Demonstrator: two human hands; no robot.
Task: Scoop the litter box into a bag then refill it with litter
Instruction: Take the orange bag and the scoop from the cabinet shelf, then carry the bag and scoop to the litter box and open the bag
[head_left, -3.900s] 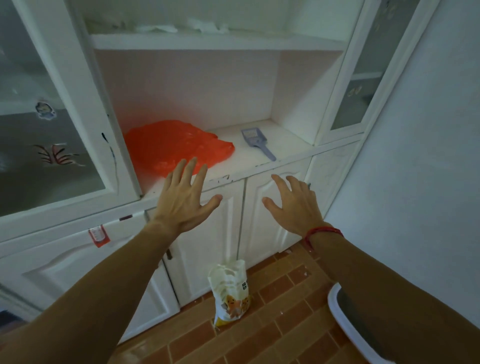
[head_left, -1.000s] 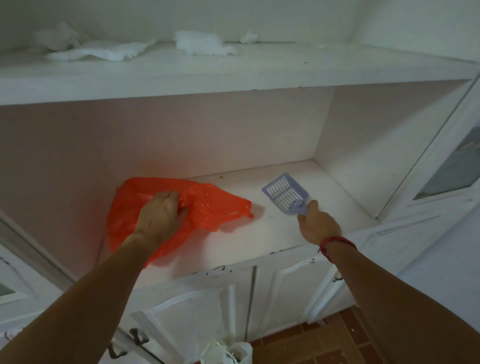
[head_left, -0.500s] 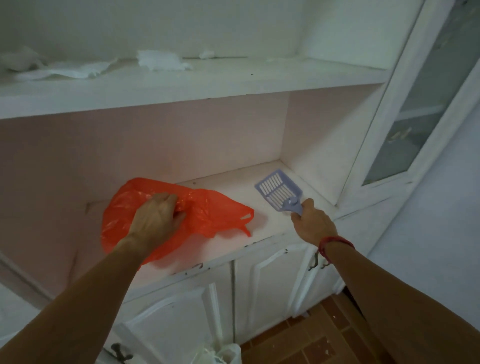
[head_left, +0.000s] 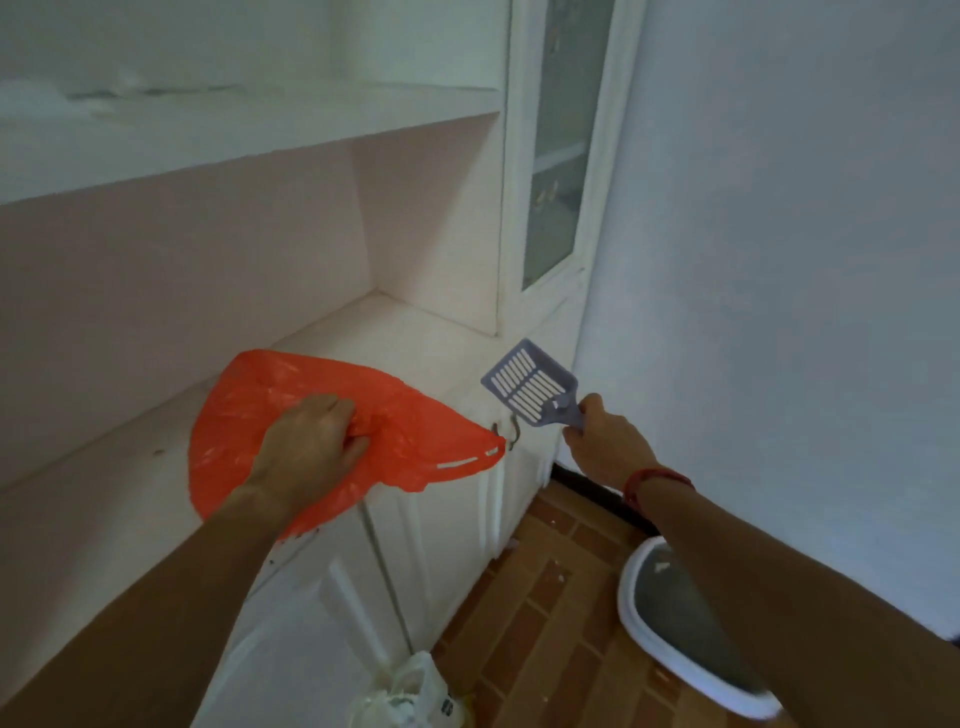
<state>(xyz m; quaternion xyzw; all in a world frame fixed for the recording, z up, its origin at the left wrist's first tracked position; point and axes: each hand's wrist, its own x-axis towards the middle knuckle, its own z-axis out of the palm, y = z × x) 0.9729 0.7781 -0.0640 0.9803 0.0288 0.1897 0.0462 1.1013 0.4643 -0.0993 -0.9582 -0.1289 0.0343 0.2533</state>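
Standing at the white cabinet. Our left hand is gripping the orange plastic bag, fingers curled into a bunch of the film near its middle. The bag is spreading over the front edge of the open shelf; we cannot tell whether it is resting on the shelf. Its handle loops are trailing right, toward the door pulls.

Our right hand, red band at the wrist, is closing its fingers round the handle of the lilac litter scoop. The scoop is hanging in the air just past the shelf's right front corner. Its long axis is running from the hand up and to the left, the pan leading and its slotted face turned toward us.

Room for moving is lying to the right and below: pale wall on the right, brick-pattern floor between it and the cabinet. The litter box, white-rimmed, is sitting on the floor against the wall, partly under our right forearm. The litter sack is standing at the foot of the cabinet doors.
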